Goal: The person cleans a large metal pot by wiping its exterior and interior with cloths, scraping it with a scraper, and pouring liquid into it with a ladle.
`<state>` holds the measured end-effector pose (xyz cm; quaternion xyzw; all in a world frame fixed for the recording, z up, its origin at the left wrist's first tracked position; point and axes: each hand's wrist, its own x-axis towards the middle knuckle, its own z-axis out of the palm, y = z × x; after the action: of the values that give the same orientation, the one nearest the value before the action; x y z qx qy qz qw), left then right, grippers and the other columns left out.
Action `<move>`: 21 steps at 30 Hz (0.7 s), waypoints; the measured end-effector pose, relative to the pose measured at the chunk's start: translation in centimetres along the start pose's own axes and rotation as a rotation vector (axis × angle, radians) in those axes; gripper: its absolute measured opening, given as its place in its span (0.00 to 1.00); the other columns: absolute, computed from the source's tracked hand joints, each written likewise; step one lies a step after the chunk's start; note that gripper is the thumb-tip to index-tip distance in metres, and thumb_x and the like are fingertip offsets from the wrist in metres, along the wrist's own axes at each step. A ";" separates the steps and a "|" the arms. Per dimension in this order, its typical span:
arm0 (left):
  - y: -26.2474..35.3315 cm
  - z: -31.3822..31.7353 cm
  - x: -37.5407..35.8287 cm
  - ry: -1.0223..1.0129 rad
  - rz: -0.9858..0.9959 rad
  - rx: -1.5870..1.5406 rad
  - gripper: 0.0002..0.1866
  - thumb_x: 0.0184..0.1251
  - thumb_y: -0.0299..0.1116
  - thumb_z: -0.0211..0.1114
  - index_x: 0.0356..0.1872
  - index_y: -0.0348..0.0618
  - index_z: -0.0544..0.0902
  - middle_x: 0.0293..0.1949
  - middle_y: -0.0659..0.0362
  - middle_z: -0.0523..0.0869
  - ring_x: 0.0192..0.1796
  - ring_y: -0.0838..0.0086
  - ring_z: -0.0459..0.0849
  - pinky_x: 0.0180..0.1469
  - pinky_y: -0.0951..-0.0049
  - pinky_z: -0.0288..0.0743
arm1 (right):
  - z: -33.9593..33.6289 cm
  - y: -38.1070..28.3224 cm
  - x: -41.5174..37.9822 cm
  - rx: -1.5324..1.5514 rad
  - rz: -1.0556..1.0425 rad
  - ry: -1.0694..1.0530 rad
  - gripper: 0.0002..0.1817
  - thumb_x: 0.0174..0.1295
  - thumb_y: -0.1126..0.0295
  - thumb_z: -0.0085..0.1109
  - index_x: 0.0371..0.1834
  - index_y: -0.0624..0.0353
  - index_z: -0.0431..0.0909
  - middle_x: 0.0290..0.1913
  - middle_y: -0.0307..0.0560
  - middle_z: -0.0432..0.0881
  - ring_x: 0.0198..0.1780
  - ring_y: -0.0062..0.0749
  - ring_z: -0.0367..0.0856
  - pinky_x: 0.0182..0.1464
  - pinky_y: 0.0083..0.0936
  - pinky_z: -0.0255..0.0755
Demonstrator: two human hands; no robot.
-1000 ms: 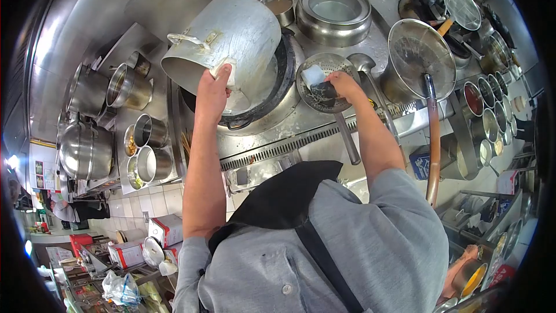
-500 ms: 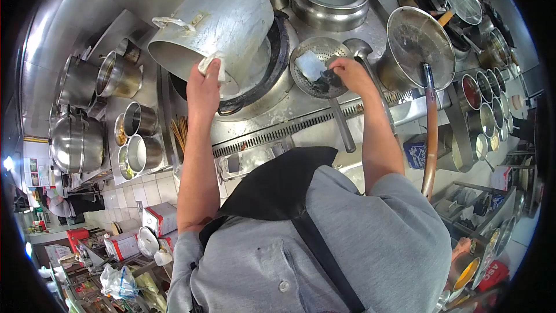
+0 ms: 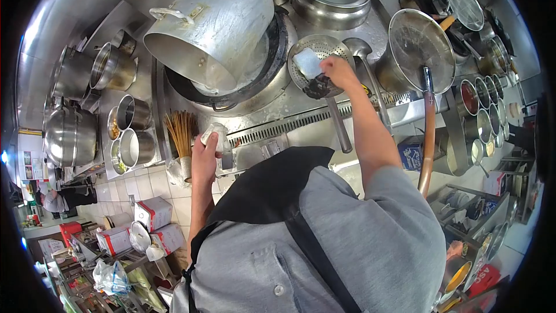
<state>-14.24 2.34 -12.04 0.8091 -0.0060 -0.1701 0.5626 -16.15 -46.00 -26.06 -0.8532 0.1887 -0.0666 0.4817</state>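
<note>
I saw the left hand (image 3: 204, 159) closed round a white cloth (image 3: 218, 137), near the front of the steel surface (image 3: 269, 117) and just beside a bundle of thin sticks (image 3: 182, 128); the right hand (image 3: 339, 71) was over a strainer (image 3: 322, 44), its fingers drawn together at the edge of a pale blue pad (image 3: 307, 62), though I could not tell whether they had hold of it; the pad sat in the strainer's bowl, and a dark rag (image 3: 317, 87) hung about the near rim; the strainer's handle pointed back toward the person, with a ladle (image 3: 357, 48) lying to its right; on the left, a big scuffed pot (image 3: 226, 20) lay tipped over a black wok (image 3: 280, 46), its mouth turned down and leftward
</note>
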 end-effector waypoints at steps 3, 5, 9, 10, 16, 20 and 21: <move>-0.2 -0.5 -0.6 0.010 0.002 -0.011 0.16 0.85 0.42 0.63 0.56 0.37 0.82 0.41 0.62 0.88 0.37 0.81 0.82 0.37 0.75 0.76 | 0.2 1.7 3.7 -0.384 -0.027 0.048 0.16 0.61 0.61 0.68 0.37 0.67 0.89 0.42 0.65 0.90 0.45 0.57 0.90 0.50 0.44 0.82; 0.0 -1.0 -1.0 0.032 0.010 0.037 0.16 0.85 0.41 0.62 0.57 0.38 0.82 0.40 0.62 0.88 0.37 0.82 0.82 0.37 0.76 0.75 | 1.4 1.9 3.7 -0.612 -0.075 -0.120 0.18 0.60 0.58 0.70 0.34 0.67 0.88 0.41 0.64 0.90 0.45 0.58 0.90 0.50 0.45 0.82; -1.3 -1.5 -1.7 0.061 -0.032 -0.133 0.15 0.85 0.40 0.63 0.57 0.38 0.82 0.40 0.64 0.88 0.37 0.82 0.82 0.37 0.77 0.74 | 4.0 2.4 0.4 -0.643 0.056 -0.203 0.23 0.55 0.53 0.76 0.40 0.65 0.89 0.46 0.63 0.91 0.50 0.58 0.90 0.55 0.45 0.82; -2.2 -2.1 -1.6 0.053 -0.041 -0.131 0.15 0.85 0.40 0.63 0.57 0.38 0.82 0.40 0.64 0.88 0.38 0.82 0.82 0.36 0.77 0.74 | 4.3 2.2 -0.8 -0.609 0.037 -0.142 0.25 0.55 0.52 0.77 0.44 0.63 0.89 0.49 0.62 0.91 0.52 0.58 0.90 0.57 0.45 0.82; -3.3 -3.0 -2.0 0.062 -0.051 -0.195 0.14 0.84 0.41 0.63 0.56 0.40 0.82 0.40 0.64 0.88 0.36 0.83 0.82 0.35 0.78 0.74 | 3.2 0.1 -3.0 -0.452 0.215 -0.124 0.30 0.54 0.53 0.78 0.59 0.54 0.87 0.59 0.55 0.89 0.63 0.53 0.86 0.66 0.44 0.78; -4.8 -3.6 -0.8 0.039 -0.028 -0.221 0.14 0.84 0.42 0.64 0.55 0.41 0.82 0.40 0.63 0.88 0.35 0.83 0.82 0.34 0.78 0.74 | 2.5 -1.7 -3.6 -0.396 0.237 -0.155 0.32 0.55 0.52 0.81 0.60 0.56 0.86 0.64 0.59 0.85 0.68 0.53 0.81 0.69 0.44 0.74; -4.5 -3.5 -0.9 0.047 -0.028 -0.206 0.14 0.84 0.42 0.64 0.55 0.41 0.82 0.40 0.63 0.88 0.35 0.83 0.82 0.34 0.78 0.74 | 2.5 -1.9 -4.1 -0.385 0.221 -0.101 0.32 0.55 0.52 0.81 0.60 0.56 0.86 0.64 0.59 0.85 0.70 0.54 0.80 0.70 0.45 0.74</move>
<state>-14.89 7.37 -14.80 0.7507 0.0358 -0.1584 0.6403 -18.67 -41.53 -25.52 -0.9057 0.2660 0.0666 0.3233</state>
